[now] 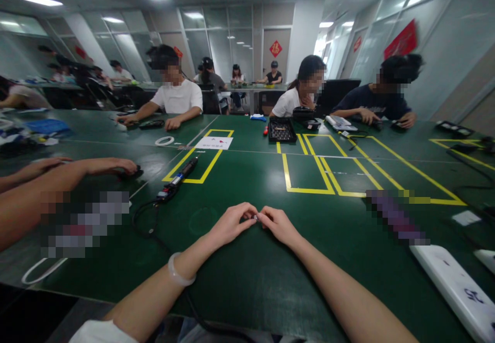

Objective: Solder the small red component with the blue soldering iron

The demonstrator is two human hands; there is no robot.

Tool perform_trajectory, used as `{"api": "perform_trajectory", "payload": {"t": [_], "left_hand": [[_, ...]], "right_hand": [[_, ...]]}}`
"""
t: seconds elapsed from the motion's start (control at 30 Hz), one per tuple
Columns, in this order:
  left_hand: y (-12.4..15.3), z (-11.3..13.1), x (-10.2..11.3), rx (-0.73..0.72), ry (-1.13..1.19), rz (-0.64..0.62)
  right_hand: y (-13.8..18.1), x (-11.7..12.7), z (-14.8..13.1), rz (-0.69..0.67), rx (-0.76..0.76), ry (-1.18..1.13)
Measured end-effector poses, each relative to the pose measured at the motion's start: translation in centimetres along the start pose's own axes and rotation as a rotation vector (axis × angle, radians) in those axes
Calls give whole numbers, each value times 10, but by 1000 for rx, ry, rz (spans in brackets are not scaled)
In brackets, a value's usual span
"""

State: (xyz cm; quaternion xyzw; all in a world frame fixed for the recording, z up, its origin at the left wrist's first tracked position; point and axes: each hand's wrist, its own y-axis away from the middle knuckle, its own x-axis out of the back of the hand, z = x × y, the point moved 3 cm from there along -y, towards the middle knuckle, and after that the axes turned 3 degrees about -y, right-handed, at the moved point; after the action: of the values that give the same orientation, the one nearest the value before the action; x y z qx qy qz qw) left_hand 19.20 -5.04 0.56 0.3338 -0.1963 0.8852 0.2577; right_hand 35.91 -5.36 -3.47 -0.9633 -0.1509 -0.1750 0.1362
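Above the green table [247, 286], my left hand [234, 223] and my right hand [280, 224] meet fingertip to fingertip. Both are closed in a pinch on a tiny shiny piece [256, 218], mostly hidden by the fingers and too small to name. A bracelet [181, 271] circles my left wrist. To the left of my left hand lies a slim dark tool [180, 177] with a blue band; its black cable [154, 232] loops over the table toward me.
At the left, a co-worker's hand [116, 166] rests on a dark object. A white power strip [456, 291] lies at the right. Further back are yellow tape outlines [309, 190], a paper sheet [214, 143] and a black tray of small parts [282, 130]. Several people sit across the table.
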Motion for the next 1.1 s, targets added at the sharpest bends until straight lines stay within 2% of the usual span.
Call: {"api": "perform_trajectory", "payload": {"t": [0.1,0.23,0.33,0.4,0.47,0.53,0.6,0.63,0.7,0.77,0.97,1.1], "left_hand": [[0,-2,1,11,-7,10],[-2,-3,3,5,14,-30],[-5,-15,17,18,-78,8],[-5,-35,40,81,-262,120],[1,-63,70,213,-526,269],[15,-96,103,423,-771,399],[34,-127,133,658,-909,473],[43,-140,145,758,-919,474],[57,-160,160,908,-864,387],[63,-171,167,959,-804,297],[60,-173,171,918,-764,191],[54,-168,166,861,-803,208]], "right_hand": [[0,-1,1,-2,11,-107],[1,-3,2,-50,44,-90],[0,-2,4,-39,33,-70],[0,-1,6,-28,18,-68],[0,0,6,-18,3,-68],[0,0,6,-15,-3,-66],[0,0,6,-17,-6,-59],[0,0,6,-18,-6,-55],[0,0,6,-18,-9,-47],[0,0,7,-18,-8,-43],[0,1,6,-23,-12,-39],[0,1,5,-22,-14,-22]]}}
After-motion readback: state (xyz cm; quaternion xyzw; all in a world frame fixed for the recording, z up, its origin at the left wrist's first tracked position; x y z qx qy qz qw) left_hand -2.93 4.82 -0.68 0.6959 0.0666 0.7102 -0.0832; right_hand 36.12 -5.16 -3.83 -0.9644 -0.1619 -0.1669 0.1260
